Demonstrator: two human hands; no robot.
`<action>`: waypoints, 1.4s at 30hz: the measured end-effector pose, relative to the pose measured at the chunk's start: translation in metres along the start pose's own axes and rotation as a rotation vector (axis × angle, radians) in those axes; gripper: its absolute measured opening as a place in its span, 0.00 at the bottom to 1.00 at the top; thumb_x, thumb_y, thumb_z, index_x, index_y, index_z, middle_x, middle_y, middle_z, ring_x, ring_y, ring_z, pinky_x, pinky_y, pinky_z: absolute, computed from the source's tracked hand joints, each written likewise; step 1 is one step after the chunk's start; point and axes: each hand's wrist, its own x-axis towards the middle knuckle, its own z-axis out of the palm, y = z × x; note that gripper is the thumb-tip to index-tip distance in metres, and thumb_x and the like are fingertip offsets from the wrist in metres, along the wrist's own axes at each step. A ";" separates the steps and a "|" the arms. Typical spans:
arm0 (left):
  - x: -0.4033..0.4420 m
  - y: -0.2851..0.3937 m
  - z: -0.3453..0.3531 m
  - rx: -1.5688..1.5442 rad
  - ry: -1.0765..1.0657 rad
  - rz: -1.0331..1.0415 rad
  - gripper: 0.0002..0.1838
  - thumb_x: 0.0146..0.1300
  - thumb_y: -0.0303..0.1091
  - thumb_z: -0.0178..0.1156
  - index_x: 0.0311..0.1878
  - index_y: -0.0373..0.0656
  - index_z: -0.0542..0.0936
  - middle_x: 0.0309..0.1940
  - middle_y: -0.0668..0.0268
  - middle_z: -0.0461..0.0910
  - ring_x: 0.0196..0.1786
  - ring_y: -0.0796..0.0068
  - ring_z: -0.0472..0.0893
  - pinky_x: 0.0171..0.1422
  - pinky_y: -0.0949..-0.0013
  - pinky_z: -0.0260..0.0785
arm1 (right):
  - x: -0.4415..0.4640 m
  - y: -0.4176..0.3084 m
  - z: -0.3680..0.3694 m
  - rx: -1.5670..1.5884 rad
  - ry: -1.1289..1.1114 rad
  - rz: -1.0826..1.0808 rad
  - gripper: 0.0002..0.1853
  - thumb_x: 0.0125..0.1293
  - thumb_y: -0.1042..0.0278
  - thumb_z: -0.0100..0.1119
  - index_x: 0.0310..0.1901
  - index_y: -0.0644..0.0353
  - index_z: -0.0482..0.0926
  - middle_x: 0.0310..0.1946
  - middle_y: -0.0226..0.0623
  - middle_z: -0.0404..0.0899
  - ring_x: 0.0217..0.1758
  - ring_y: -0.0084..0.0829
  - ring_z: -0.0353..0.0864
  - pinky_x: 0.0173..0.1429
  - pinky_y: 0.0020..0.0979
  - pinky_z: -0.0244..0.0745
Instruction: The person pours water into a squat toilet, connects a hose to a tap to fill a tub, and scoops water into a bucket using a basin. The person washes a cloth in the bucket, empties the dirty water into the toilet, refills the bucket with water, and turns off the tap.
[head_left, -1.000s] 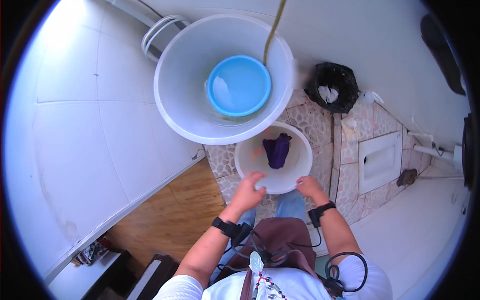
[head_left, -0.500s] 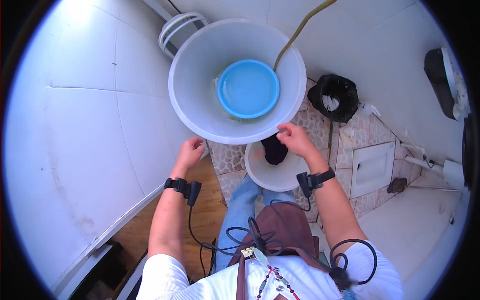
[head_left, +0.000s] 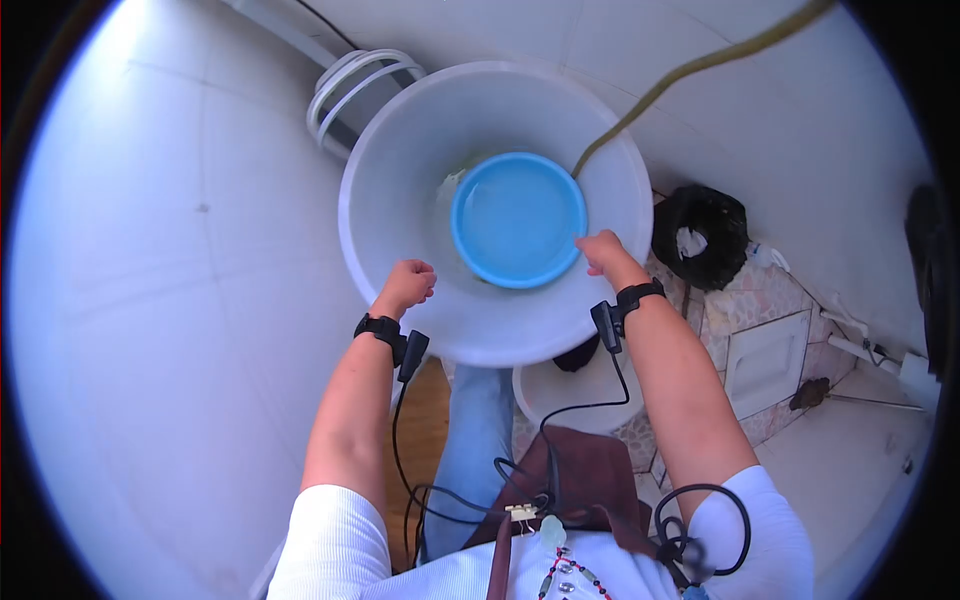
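Note:
A round light-blue basin (head_left: 520,222) sits inside a large whitish tub (head_left: 400,200); its inside looks smooth and may hold water. My right hand (head_left: 606,252) is at the basin's right rim, fingers bent and parted; whether they touch the rim I cannot tell. Over the tub's lower left part hovers my left hand (head_left: 406,284), fingers loosely curled and nothing in them, apart from the basin. A greenish hose (head_left: 690,75) runs over the tub's right side and ends by the basin.
Below the tub, a smaller white bucket (head_left: 550,393) with dark cloth (head_left: 577,355) is partly covered. To the right stand a black-lined bin (head_left: 715,225) and a floor toilet (head_left: 768,362). Behind the tub's left is a white coiled item (head_left: 352,85). Cables (head_left: 590,405) hang from my wrist straps.
Both hands have moved forward from the near rim to over the tub, the right one up to the blue basin. The view has shifted, and the tub now appears lower and nearer.

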 end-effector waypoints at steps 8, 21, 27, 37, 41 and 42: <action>0.173 -0.037 0.028 0.321 0.020 -0.014 0.26 0.52 0.37 0.56 0.53 0.28 0.70 0.44 0.44 0.76 0.49 0.52 0.76 0.51 0.60 0.69 | 0.151 0.049 0.066 0.004 0.103 0.333 0.26 0.53 0.64 0.56 0.52 0.72 0.68 0.49 0.50 0.71 0.49 0.45 0.73 0.43 0.42 0.74; 0.253 -0.041 0.061 0.517 0.156 0.101 0.25 0.57 0.33 0.54 0.55 0.31 0.63 0.43 0.43 0.75 0.49 0.46 0.75 0.53 0.55 0.67 | 0.194 0.092 0.090 -0.034 0.260 0.244 0.37 0.53 0.57 0.59 0.58 0.73 0.57 0.53 0.58 0.68 0.56 0.48 0.70 0.59 0.37 0.66; 0.249 -0.044 0.056 0.678 0.048 -0.159 0.21 0.56 0.36 0.53 0.49 0.32 0.70 0.41 0.44 0.77 0.48 0.47 0.75 0.53 0.55 0.67 | 0.189 0.094 0.091 -0.265 0.292 0.338 0.29 0.57 0.59 0.55 0.55 0.70 0.62 0.51 0.57 0.70 0.54 0.51 0.72 0.57 0.39 0.68; 0.240 -0.047 0.046 0.888 -0.255 -0.426 0.17 0.56 0.30 0.46 0.43 0.28 0.75 0.35 0.50 0.78 0.29 0.60 0.80 0.26 0.61 0.71 | 0.219 0.128 0.096 -0.399 0.156 0.094 0.17 0.56 0.68 0.51 0.46 0.69 0.71 0.45 0.59 0.74 0.51 0.52 0.73 0.54 0.41 0.69; 0.254 -0.084 0.038 0.816 -0.285 -0.450 0.15 0.58 0.31 0.49 0.43 0.29 0.75 0.34 0.53 0.78 0.31 0.61 0.79 0.28 0.60 0.71 | 0.227 0.098 0.083 -0.432 0.105 0.151 0.16 0.55 0.66 0.53 0.44 0.65 0.75 0.41 0.53 0.77 0.49 0.50 0.75 0.52 0.42 0.70; 0.250 -0.090 0.038 0.668 -0.265 -0.488 0.15 0.59 0.32 0.50 0.44 0.30 0.74 0.35 0.53 0.78 0.32 0.61 0.80 0.29 0.59 0.72 | 0.226 0.098 0.085 -0.426 0.101 0.148 0.16 0.55 0.66 0.53 0.44 0.65 0.75 0.41 0.53 0.77 0.49 0.50 0.75 0.52 0.42 0.70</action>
